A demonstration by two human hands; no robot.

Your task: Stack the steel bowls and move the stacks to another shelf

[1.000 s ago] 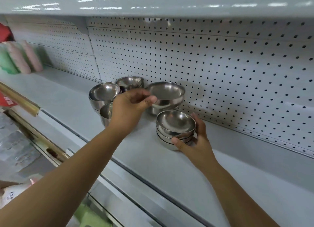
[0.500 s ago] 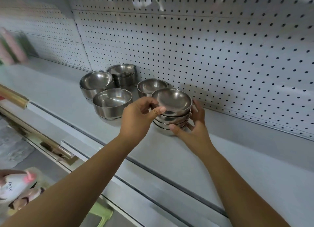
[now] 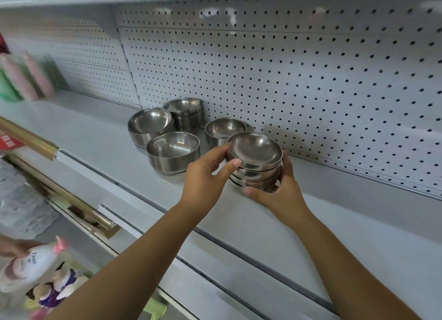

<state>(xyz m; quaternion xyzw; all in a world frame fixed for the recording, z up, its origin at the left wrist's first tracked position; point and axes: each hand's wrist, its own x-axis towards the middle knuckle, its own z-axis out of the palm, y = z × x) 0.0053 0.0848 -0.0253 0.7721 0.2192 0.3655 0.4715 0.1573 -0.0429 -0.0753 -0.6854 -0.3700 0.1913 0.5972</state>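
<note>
Near the back edge of the pale grey metal shelf (image 3: 114, 137), beside the white pegboard wall (image 3: 311, 85), stood a stack of shallow round steel bowls (image 3: 254, 163). Both hands gripped it: the left hand (image 3: 205, 178) pinched the top bowl's rim between thumb and fingers, while the right hand (image 3: 278, 188) cupped the stack's lower bowls, thumb in front, fingers curled behind. Further left along the back edge sat four deeper steel bowls (image 3: 173, 149), close together. A white pump bottle (image 3: 31, 264) showed at the lower left.
</note>
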